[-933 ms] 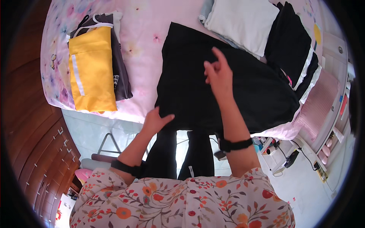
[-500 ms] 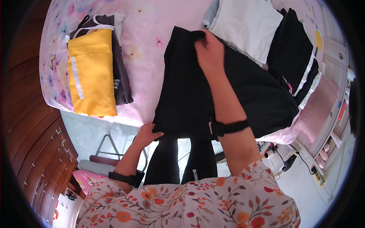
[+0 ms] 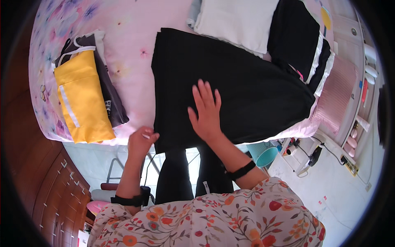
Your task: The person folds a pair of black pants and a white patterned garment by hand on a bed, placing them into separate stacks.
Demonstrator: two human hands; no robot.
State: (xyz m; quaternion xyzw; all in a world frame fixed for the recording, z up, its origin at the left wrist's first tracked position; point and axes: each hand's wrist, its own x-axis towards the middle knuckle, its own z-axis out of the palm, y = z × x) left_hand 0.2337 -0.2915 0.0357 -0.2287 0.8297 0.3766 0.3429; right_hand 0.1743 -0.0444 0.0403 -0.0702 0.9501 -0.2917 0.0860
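A wide piece of black clothing (image 3: 247, 90) lies spread over the near edge of the bed, its right end rounded; its exact kind cannot be made out. Flat on its left part rests my right hand (image 3: 207, 113), open, fingers apart and pointing away from me. At the garment's near left edge my left hand (image 3: 140, 140) is closed, thumb and curled fingers pinching the border. To the left lies a folded yellow cloth item (image 3: 84, 96) with a white stripe, on top of a dark grey one (image 3: 109, 88) with white trim.
Folded white clothing (image 3: 236, 24) and a black folded garment (image 3: 294, 39) lie at the far right of the flowered pink bedsheet (image 3: 131, 74). Below the bed's right side stand a turquoise bin (image 3: 263, 154) and cables. A brown wooden cabinet (image 3: 57, 193) is on the left.
My right hand has let go of the garment's far left corner, come nearer and flattened on the cloth. My left hand has shifted slightly left and away. The view has turned somewhat.
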